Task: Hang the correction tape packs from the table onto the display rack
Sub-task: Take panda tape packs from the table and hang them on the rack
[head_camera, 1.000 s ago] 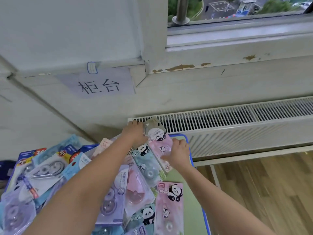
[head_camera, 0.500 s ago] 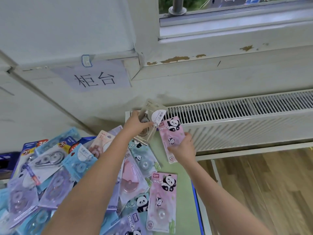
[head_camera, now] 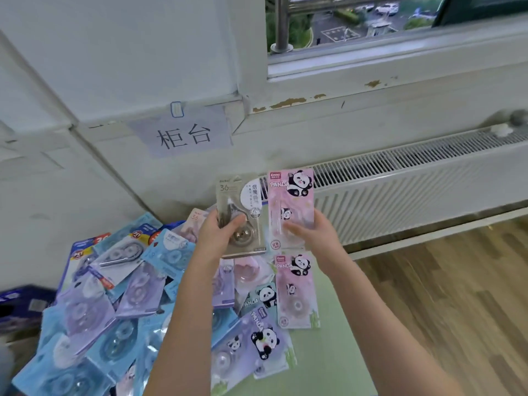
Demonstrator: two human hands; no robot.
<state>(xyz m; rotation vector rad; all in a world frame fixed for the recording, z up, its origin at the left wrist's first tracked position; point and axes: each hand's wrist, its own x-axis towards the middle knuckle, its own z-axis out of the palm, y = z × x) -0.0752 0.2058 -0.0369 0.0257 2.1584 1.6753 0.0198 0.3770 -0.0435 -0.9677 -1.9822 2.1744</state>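
Observation:
My left hand (head_camera: 218, 237) grips a beige-grey correction tape pack (head_camera: 243, 195) and holds it upright above the table. Beside it, my right hand (head_camera: 311, 232) grips a pink panda correction tape pack (head_camera: 291, 192), also upright. Both packs are side by side, lifted off the pile. Below them lies a heap of several packs (head_camera: 114, 281) in blue, purple and pink, with another pink panda pack (head_camera: 295, 290) flat on the green table (head_camera: 328, 352). No display rack is in view.
A white wall with a paper sign (head_camera: 183, 132) stands behind the table. A white radiator (head_camera: 414, 184) runs along the right under a window sill. Wooden floor (head_camera: 457, 295) lies to the right of the table edge. A dark blue box (head_camera: 23, 304) sits at far left.
Both hands have lifted their packs off the pile and brought them upright, side by side. The view has tilted slightly upward.

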